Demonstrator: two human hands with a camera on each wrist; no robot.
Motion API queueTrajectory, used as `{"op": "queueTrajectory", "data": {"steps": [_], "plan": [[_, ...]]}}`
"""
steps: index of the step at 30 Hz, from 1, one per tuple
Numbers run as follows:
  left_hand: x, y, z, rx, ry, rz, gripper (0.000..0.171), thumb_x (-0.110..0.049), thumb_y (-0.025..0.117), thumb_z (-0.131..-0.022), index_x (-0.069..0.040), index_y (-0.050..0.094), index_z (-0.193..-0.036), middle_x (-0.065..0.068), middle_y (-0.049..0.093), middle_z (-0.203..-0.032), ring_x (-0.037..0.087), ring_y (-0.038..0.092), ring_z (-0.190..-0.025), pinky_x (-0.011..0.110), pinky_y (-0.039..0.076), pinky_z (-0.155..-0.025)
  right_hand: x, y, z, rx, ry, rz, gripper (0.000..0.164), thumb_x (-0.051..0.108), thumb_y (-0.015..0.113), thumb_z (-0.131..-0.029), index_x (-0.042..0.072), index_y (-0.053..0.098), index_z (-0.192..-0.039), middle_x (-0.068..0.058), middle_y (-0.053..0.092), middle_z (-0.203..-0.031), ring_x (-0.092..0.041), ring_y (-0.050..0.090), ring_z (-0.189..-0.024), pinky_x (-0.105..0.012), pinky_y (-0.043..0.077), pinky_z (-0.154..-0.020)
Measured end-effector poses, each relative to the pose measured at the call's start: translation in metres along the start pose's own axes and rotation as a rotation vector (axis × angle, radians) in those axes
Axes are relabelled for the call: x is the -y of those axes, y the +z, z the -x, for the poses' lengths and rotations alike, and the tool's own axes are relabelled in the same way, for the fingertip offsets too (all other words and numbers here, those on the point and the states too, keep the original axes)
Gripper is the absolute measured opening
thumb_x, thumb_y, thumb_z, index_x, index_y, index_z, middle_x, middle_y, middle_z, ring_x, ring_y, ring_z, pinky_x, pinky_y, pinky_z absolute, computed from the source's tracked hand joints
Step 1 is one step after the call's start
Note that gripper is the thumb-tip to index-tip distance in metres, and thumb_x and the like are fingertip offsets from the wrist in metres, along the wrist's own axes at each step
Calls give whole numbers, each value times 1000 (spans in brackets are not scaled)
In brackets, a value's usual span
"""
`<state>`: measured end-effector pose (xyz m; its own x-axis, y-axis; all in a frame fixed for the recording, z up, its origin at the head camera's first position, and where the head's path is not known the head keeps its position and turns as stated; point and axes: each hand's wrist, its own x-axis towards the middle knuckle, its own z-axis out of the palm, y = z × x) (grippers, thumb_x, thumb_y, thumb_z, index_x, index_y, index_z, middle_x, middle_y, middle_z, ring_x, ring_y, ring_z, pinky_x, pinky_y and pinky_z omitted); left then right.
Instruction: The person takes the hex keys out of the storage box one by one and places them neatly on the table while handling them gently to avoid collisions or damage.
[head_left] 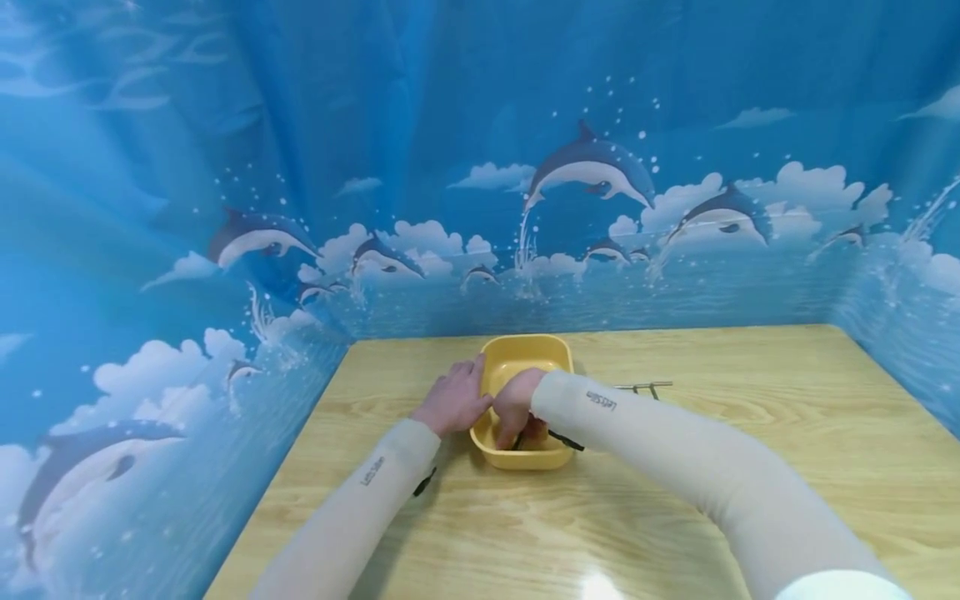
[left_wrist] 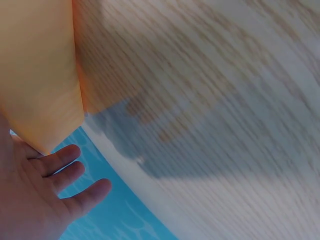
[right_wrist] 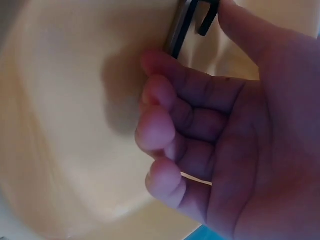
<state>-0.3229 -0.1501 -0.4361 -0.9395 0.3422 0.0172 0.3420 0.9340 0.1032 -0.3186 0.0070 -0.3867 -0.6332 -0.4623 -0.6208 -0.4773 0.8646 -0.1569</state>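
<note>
A yellow plastic basin [head_left: 558,460] stands on the table. My left hand [head_left: 453,400] rests against its left side at the rim; in the left wrist view its fingers [left_wrist: 92,195] are loosely extended beside the basin wall. My right hand [head_left: 517,402] reaches down into the basin. Between thumb and index finger it pinches a dark metal bar handle [right_wrist: 181,30] with a short bent post, close to the basin floor. The other fingers curl loosely below it. Part of the handle is outside the right wrist view.
Another metal bar handle [head_left: 662,384] with short posts lies on the wood-grain table [head_left: 750,467] right of the basin, partly behind the right forearm. A blue dolphin-print curtain [head_left: 450,125] closes off the back and the sides.
</note>
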Motion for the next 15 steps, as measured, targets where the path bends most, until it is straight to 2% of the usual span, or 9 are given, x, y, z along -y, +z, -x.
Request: {"op": "queueTrajectory", "data": {"steps": [10,15], "plan": [[-3,-4,0,20,-13,-10,76,-38,52,-101,-3,18,-161,21,41,-155,35,38,-145,56,41,-111,-9,-2,-6,-3,-23,-37,28,34,69,-89,9,66,-74,-4,59,-64,-12,46,-46,-24,37,-43],[-3,-2,0,21,-19,-18,77,-37,52,-101,-4,17,-161,19,42,-155,34,37,-145,56,41,-111,-15,-4,-12,-42,-29,-13,23,32,67,-90,12,65,-79,-3,56,-61,-11,45,-44,-25,41,-43]]}}
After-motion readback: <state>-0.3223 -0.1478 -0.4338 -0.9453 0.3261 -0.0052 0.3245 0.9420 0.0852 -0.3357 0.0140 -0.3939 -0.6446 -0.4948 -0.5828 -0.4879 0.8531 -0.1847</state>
